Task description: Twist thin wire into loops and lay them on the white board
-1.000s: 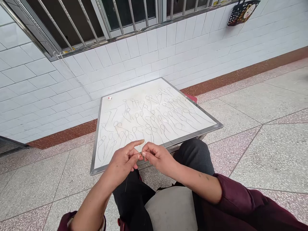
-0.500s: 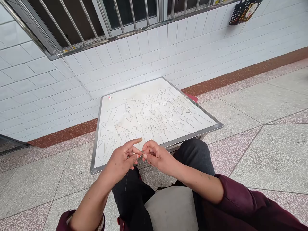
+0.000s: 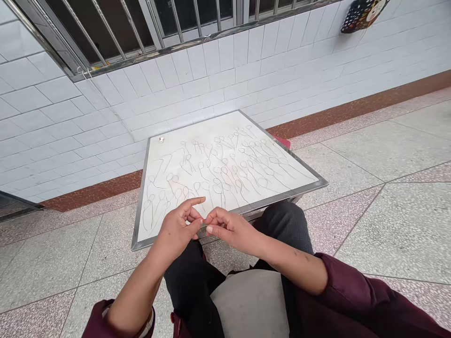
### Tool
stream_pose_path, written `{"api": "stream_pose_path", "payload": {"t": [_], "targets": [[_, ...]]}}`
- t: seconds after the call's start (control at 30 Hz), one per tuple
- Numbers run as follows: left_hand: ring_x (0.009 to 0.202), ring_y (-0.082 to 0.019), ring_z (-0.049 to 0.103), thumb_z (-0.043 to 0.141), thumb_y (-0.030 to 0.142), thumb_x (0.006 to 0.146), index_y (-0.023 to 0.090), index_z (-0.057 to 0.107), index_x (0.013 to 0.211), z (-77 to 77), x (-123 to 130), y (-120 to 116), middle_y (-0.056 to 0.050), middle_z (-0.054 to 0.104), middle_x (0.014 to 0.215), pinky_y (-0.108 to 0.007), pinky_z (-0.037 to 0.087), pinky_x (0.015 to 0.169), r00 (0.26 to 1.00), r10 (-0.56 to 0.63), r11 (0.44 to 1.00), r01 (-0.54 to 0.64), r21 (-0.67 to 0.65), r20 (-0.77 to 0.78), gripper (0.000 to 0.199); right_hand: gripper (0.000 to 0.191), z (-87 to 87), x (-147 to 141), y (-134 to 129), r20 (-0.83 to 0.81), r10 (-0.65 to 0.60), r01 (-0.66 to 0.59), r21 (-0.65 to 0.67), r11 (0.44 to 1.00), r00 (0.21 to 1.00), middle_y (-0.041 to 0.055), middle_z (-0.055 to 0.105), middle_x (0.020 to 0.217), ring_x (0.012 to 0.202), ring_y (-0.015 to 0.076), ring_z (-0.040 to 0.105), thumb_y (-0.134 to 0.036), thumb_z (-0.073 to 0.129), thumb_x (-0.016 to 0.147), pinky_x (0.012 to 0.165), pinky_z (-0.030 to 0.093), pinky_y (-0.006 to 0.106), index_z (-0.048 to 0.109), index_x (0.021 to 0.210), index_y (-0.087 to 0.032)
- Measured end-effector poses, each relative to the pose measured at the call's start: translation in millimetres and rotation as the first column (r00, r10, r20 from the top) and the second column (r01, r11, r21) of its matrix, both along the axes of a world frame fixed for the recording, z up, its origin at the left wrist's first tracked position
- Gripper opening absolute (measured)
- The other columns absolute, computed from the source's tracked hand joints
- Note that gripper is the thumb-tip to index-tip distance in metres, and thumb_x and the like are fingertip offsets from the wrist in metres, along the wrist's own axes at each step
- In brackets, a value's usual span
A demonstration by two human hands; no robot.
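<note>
From where I'm standing, the seated person has both bare hands together over the tabletop's near edge, around 6 o'clock. The left hand (image 3: 179,229) has its index finger stretched out toward 2 o'clock, the thumb drawn in narrow near the other fingers, with an orange-red speck (image 3: 202,220) at the thumb tip. The right hand (image 3: 232,229) is just beside it, thumb and index tips brought narrowly together; whether either hand grips a fine strand I can't tell.

The thin looped strands (image 3: 217,182), dark and tailed, lie spread over the white tabletop (image 3: 197,131) inside its metal rim, thickest from the middle out to 3 o'clock. A little red-and-white object (image 3: 161,140) sits at the tabletop's 11 o'clock corner.

Up at 1 o'clock, against the tiled wall (image 3: 211,84), hangs a dark perforated basket (image 3: 362,15) with a pale face design; its contents I can't make out. Barred windows (image 3: 195,14) run along 12 o'clock
</note>
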State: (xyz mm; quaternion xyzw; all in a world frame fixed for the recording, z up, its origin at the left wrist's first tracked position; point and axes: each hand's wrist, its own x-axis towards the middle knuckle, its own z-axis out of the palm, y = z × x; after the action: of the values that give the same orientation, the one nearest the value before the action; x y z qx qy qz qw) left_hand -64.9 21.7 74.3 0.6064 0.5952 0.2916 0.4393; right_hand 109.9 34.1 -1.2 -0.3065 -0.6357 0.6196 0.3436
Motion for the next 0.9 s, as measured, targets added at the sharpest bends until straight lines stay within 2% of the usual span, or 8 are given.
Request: {"api": "stream_pose_path", "payload": {"t": [0.1,0.2,0.37,0.67,0.9], "targets": [[0.069,-0.016,0.055,0.064,0.030,0.078,0.022,0.061,0.126,0.5,-2,0,0.001,0.059,0.077,-0.026,0.053,0.054,0.999,0.037,0.999,-0.038,0.005,0.019,0.049,0.010,-7.8,-3,1,0.013,0.031,-0.031,0.012,0.999,0.999,-0.0007,0.069,0.082,0.077,0.0143,0.061,-0.028,0.058,0.092,0.074,0.045,0.028,0.061,0.099,-0.022],[0.072,-0.016,0.056,0.065,0.030,0.077,0.022,0.061,0.126,-0.4,-4,0,0.000,0.062,0.079,-0.027,0.053,0.056,1.000,0.015,1.000,-0.015,-0.015,0.020,0.049,0.011,-12.9,-7,1,0.031,0.026,-0.027,0.032,0.999,0.999,-0.0018,0.068,0.079,0.070,0.0125,0.056,-0.028,0.055,0.093,0.070,0.043,0.027,0.063,0.099,-0.022],[0.070,-0.015,0.056,0.066,0.031,0.075,0.022,0.061,0.124,-5.2,-4,1,0.001,0.062,0.078,-0.026,0.052,0.058,0.998,0.032,0.999,-0.032,-0.003,0.048,0.051,0.015,-10.3,-8,1,0.070,0.002,-0.006,0.067,0.998,0.998,-0.0025,0.066,0.075,0.062,0.0112,0.050,-0.032,0.053,0.095,0.063,0.038,0.025,0.065,0.098,-0.023],[0.061,-0.013,0.057,0.069,0.028,0.071,0.019,0.062,0.118,-8.3,5,1,0.004,0.061,0.070,-0.030,0.052,0.066,0.983,0.124,0.990,-0.131,0.042,0.137,0.048,0.019,-9.6,-13,-3,-0.013,-0.081,0.080,-0.053,0.995,0.997,-0.0012,0.064,0.072,0.062,0.0119,0.050,-0.037,0.056,0.093,0.061,0.038,0.025,0.066,0.093,-0.021],[0.073,-0.018,0.059,0.071,0.031,0.072,0.021,0.059,0.126,-2.3,2,3,0.000,0.063,0.077,-0.028,0.053,0.058,0.996,0.058,0.997,-0.054,-0.061,0.068,0.056,0.019,-11.7,-12,-4,-0.017,-0.082,0.081,-0.053,0.995,0.996,-0.0007,0.067,0.073,0.060,0.0114,0.048,-0.037,0.057,0.093,0.061,0.037,0.025,0.066,0.091,-0.021]]}}
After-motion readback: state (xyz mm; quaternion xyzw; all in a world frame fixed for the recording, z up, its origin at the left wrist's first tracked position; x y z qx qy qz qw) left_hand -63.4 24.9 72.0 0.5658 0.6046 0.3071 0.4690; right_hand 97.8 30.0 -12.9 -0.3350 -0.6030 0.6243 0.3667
